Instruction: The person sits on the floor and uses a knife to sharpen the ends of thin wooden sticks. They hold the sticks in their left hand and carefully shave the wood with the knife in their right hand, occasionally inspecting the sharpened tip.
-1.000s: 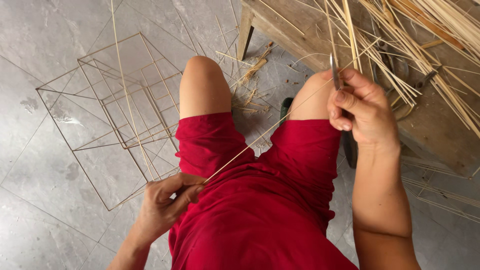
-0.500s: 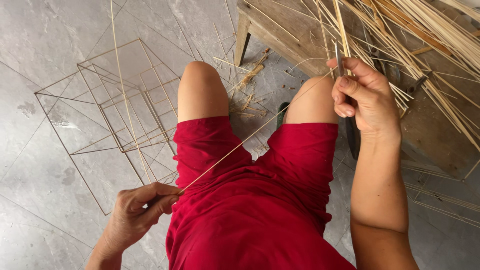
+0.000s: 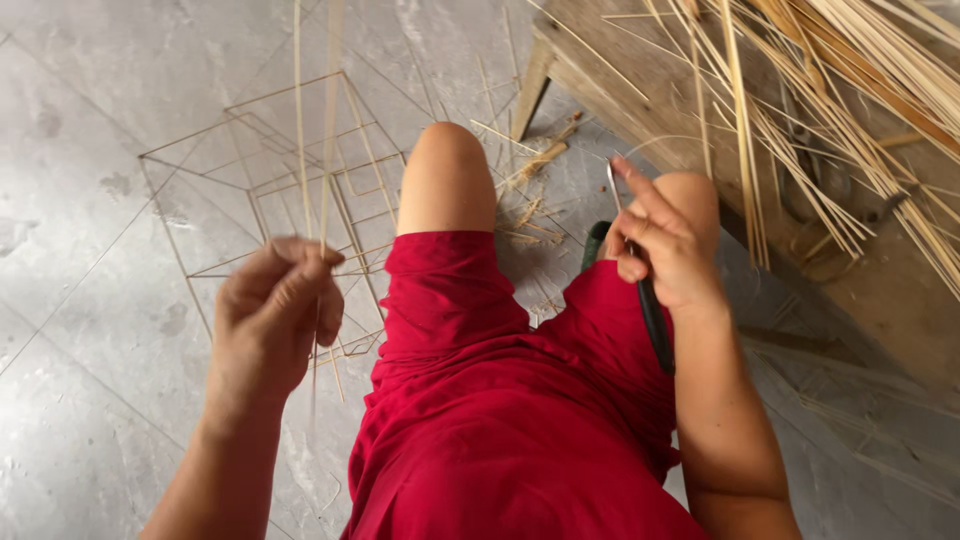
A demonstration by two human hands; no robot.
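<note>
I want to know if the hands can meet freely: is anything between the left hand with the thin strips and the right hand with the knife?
Only the left knee rises between left hand and right hand.

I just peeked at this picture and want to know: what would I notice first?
Bright red shorts fill the middle, with two bare knees poking out above them. The left hand pinches thin pale strips that rise straight up, over a boxy frame of sticks on the grey floor. The right hand holds a small knife, beside a heap of straw-coloured strips on a wooden bench.
</note>
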